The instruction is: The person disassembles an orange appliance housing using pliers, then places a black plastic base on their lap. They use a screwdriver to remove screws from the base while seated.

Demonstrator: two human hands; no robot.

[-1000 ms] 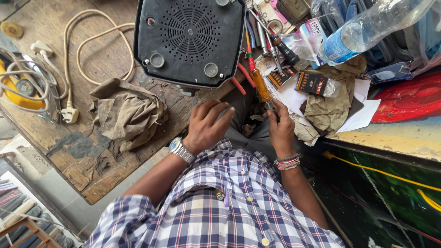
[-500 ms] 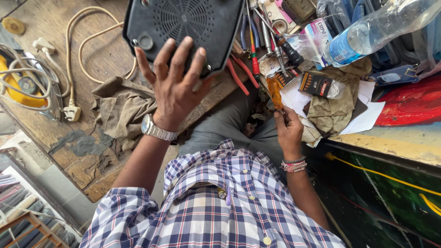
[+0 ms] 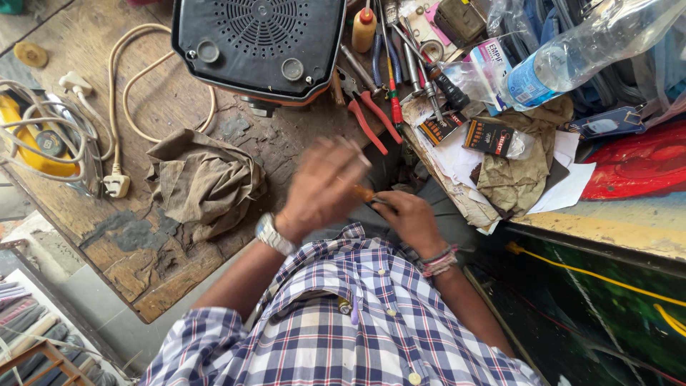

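Gripping a small orange-handled tool [image 3: 366, 194], the right hand [image 3: 411, 221] sits curled close to the body — the tool's long axis points up and left, straight toward the left hand [image 3: 321, 187]. That left hand is motion-blurred, fingers loosely spread just above the tool's free end; whether it touches the tool I cannot tell. Both hands meet over the lap, below the bench [image 3: 143, 236] edge, the right one nearer the handle. One black appliance [image 3: 261, 43] lies underside-up farther out on the bench, one crumpled cloth [image 3: 204, 182] to its left, one red-handled pliers [image 3: 371, 118] and one plastic bottle [image 3: 593, 46] to the right.
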